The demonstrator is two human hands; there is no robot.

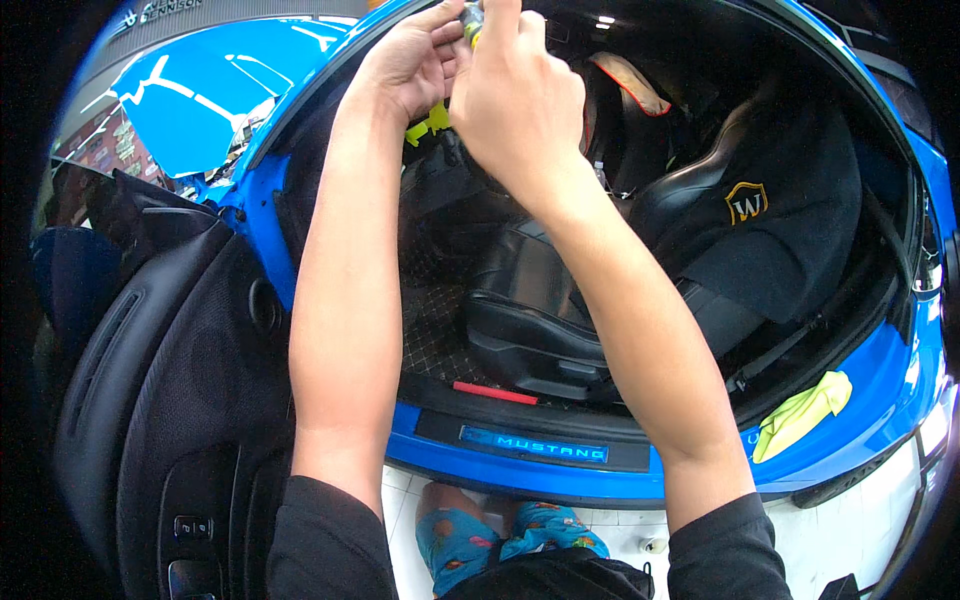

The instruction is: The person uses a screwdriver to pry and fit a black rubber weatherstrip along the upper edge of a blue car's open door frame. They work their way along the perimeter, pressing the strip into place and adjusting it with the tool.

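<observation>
Both my arms reach up to the top of the blue car's open door frame. My right hand is closed round a small grey and yellow tool, whose kind I cannot make out. Close beside it, my left hand has its fingers curled and its thumb near the tool. Whatever it pinches is hidden at the picture's upper edge. Below the hands, a yellow-green object shows inside the car, partly covered by my wrists.
The open black door panel stands at my left. A black seat carries a dark cover with a crest. On the sill lie a red strip and, farther right, a yellow-green cloth. A raised blue hood is at far left.
</observation>
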